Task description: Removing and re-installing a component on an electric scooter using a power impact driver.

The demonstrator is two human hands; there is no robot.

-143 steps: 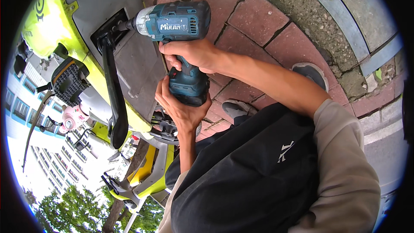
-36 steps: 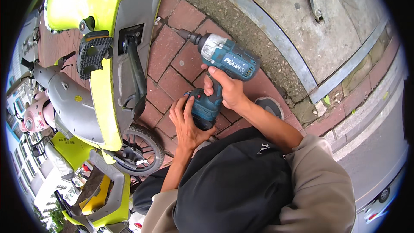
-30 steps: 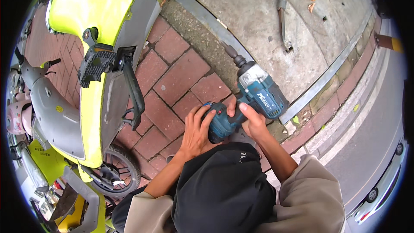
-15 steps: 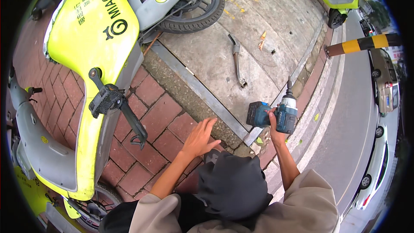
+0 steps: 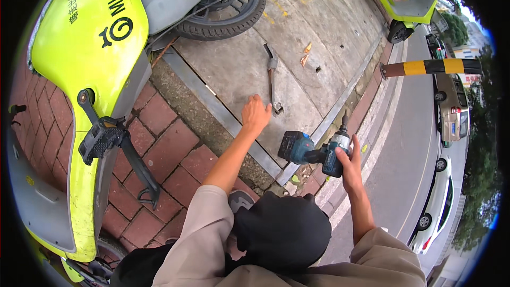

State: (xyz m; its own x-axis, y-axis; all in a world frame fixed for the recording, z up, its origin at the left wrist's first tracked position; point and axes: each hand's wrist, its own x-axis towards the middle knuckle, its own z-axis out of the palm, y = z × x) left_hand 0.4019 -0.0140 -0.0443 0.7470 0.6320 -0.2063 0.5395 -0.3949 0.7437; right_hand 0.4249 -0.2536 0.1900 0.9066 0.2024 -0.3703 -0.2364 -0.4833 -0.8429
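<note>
My right hand (image 5: 348, 157) grips a teal-and-black cordless impact driver (image 5: 331, 162) round its body, near the metal edging strip. The driver lies sideways, its bit pointing away from me and its battery (image 5: 292, 146) to the left; whether it touches the ground I cannot tell. My left hand (image 5: 256, 114) is reached forward over the concrete slab (image 5: 303, 95), fingers loosely bent and apart, just short of a long metal piece (image 5: 272, 77) with a black upper end. At my left stands a yellow-green and grey bike (image 5: 79, 170) with a black pedal (image 5: 101, 141) and crank.
A wheel (image 5: 223, 21) lies at the top beside red paving (image 5: 159, 154). A second yellow-green bike (image 5: 409, 5) is at top right. A striped barrier (image 5: 433, 67), parked cars (image 5: 430, 218) and a road (image 5: 396, 170) are at the right.
The driver has left the bike's side and moved right in my right hand. My left hand has let go of its battery and moved forward toward the metal piece. The view has turned.
</note>
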